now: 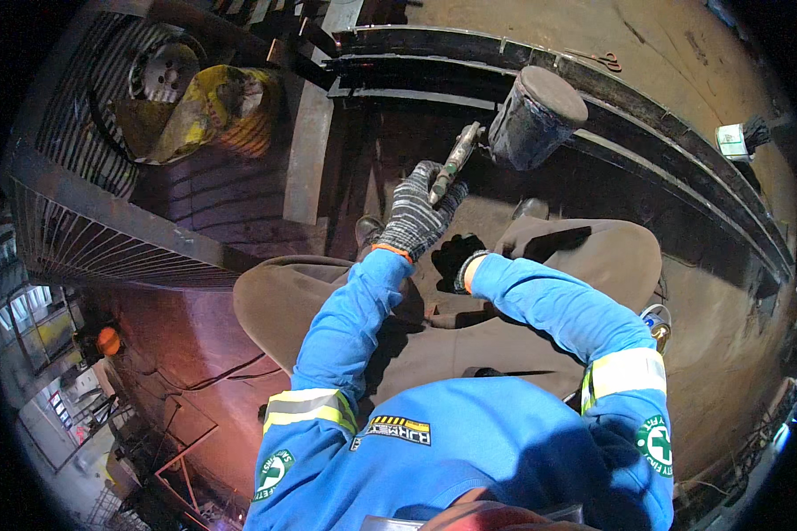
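Observation:
My left hand (421, 208), in a grey and black striped knit glove, reaches forward. Its fingers wrap round a worn metal tool that looks like locking pliers (456, 162). At the tool's far end is a dark grey cylinder (537, 119) with a flat round end; whether the jaws grip it, I cannot make out. My right hand (459, 261), in a dark glove, rests in deep shadow near my lap, just right of my left wrist. Its fingers are too dark to read, and nothing shows in it.
Curved steel beams (673, 164) arc across the front and right. A slatted metal frame (71, 199) stands at left, near a yellow sack (230, 106) and a round metal disc (164, 71). Orange-handled scissors-like tool (607, 60) and a white-wrapped bundle of dark rods (733, 142) lie beyond the beams.

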`<state>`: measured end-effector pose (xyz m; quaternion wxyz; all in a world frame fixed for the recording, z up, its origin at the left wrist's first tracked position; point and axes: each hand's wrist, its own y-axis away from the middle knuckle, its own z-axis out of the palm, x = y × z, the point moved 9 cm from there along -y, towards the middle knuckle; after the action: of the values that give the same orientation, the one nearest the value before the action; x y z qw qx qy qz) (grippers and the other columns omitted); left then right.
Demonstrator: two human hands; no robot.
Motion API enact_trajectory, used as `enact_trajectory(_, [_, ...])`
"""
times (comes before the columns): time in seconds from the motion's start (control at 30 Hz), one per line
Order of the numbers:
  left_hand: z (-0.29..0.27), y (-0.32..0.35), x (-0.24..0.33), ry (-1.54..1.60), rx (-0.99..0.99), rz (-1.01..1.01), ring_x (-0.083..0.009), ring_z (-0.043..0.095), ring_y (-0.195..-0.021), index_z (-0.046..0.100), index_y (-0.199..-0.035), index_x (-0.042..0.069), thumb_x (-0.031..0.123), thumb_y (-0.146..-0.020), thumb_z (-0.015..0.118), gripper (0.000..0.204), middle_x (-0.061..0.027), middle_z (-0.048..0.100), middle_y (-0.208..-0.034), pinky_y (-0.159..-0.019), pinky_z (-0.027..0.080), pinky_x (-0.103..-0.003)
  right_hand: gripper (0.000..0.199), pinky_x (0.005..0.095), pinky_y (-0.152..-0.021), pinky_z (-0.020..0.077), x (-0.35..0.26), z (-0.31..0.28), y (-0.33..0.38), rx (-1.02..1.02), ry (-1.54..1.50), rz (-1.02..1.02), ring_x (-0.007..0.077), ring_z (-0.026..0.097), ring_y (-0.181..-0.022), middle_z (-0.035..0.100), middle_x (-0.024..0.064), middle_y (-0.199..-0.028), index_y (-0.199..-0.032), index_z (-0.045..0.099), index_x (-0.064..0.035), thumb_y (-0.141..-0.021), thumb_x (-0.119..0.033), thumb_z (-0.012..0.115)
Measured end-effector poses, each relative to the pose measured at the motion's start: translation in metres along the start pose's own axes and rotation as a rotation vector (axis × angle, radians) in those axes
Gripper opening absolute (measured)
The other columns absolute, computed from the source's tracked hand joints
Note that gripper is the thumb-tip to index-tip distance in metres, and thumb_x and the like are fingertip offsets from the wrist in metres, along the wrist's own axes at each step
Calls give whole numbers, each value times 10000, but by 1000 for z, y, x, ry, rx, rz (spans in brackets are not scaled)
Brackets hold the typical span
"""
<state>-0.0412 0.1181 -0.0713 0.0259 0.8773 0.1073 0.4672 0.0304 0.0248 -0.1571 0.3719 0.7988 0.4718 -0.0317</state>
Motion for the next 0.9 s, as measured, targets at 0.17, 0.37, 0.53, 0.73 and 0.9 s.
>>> enact_trajectory(0.17, [6,-20,-93,357,115,-120,-198,576,-768,557,-965,36,154,-780,674,249,-112,614,-855,-717,477,-332,513,479,-836,441,-4,16,0,-219,80,-51,329,552,-1048,588,145,-1129,-1106,573,-93,-743,-451,623])
enact_trajectory(0.37, [-100,8,-99,290,379,-289,-182,568,-895,591,-1066,23,184,-780,684,342,-64,624,-1002,-803,446,-313,398,439,-750,501,12,-69,59,-170,-97,-127,366,630,-841,651,198,-883,-933,675,-48,-699,-370,662])
enact_trajectory(0.53, [-148,27,-119,237,523,-330,-275,581,-799,611,-1016,90,102,-764,583,254,-112,620,-860,-725,446,-382,894,386,-951,421,227,-242,99,619,199,257,340,515,-1122,540,218,-1193,-1266,457,-23,-506,-297,840])
enact_trajectory(0.73, [-164,22,-114,262,532,-305,-160,491,-553,606,-789,99,193,-804,626,97,0,525,-621,-567,406,-317,1039,365,-979,401,412,-208,82,329,-3,696,318,492,-1154,533,218,-1198,-1284,393,10,-418,-265,897])
enact_trajectory(0.9, [-160,35,-87,304,718,-277,-168,533,-732,623,-920,43,148,-837,577,142,-18,603,-815,-689,426,-325,994,369,-996,388,411,-201,72,297,102,720,331,467,-1178,499,213,-1248,-1253,432,10,-418,-275,889])
